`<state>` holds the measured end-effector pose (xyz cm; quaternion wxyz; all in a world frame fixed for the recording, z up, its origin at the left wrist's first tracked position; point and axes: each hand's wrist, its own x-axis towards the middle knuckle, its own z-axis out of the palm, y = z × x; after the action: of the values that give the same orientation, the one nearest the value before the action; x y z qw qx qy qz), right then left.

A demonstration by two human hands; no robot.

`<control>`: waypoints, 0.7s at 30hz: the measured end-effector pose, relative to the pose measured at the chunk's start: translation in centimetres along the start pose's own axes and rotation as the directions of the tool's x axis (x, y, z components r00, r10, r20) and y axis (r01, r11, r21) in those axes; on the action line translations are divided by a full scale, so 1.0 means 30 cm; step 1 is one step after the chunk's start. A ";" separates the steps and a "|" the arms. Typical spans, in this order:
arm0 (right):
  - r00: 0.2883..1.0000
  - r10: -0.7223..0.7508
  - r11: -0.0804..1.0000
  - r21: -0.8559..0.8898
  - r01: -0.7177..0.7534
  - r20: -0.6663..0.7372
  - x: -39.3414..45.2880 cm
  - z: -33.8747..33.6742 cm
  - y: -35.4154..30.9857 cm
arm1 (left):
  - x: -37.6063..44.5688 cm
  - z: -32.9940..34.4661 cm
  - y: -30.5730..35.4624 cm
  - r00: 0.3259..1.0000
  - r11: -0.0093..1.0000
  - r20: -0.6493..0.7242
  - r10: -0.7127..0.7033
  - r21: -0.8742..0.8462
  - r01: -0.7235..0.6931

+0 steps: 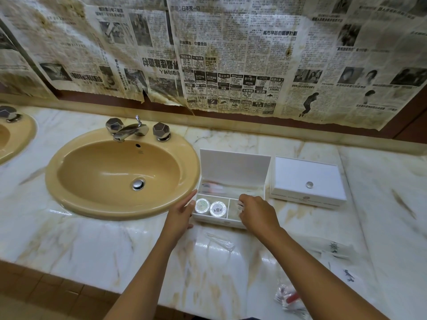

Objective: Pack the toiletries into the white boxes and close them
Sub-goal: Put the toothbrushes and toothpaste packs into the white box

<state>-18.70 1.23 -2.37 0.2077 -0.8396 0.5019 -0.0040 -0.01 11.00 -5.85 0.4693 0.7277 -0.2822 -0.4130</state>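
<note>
An open white box (233, 168) stands on the marble counter right of the sink, its lid upright. Two round foil-topped pots (210, 207) sit in its front left compartment, and a wrapped item lies in the long back compartment. My left hand (181, 212) rests flat against the box's left side. My right hand (256, 210) hovers over the front right compartment, pinching a small clear-wrapped packet (240, 205). A second white box (307, 179) with a round knob stands shut to the right. More clear packets (220, 241) lie on the counter in front.
A tan oval sink (120, 174) with a chrome tap sits left of the boxes. Flat white sachets (332, 249) and a red-and-clear wrapped item (290, 296) lie near the counter's front right edge. Newspaper covers the wall behind.
</note>
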 end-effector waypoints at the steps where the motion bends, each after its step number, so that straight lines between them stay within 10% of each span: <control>1: 1.000 0.004 1.000 -0.013 -0.003 0.017 0.000 0.007 0.003 | 0.000 0.001 0.000 1.000 1.000 -0.001 0.002 0.003 -0.002; 11: 0.998 0.023 0.999 -0.031 -0.021 0.061 0.000 0.013 0.005 | -0.001 0.002 -0.002 1.000 1.000 0.001 0.007 -0.004 -0.007; 17: 0.987 0.056 0.985 0.172 -0.030 -0.149 -0.004 -0.018 -0.023 | -0.003 0.001 0.002 1.000 1.000 0.005 -0.006 -0.010 0.006; 21: 0.993 0.111 0.934 0.346 -0.092 -0.036 -0.002 -0.033 -0.051 | -0.005 0.004 0.005 1.000 1.000 0.007 0.002 -0.018 -0.002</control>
<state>-17.67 1.56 -0.92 0.3373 -0.7628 0.5418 -0.1041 -0.19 11.01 -5.68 0.4752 0.7216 -0.2811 -0.4176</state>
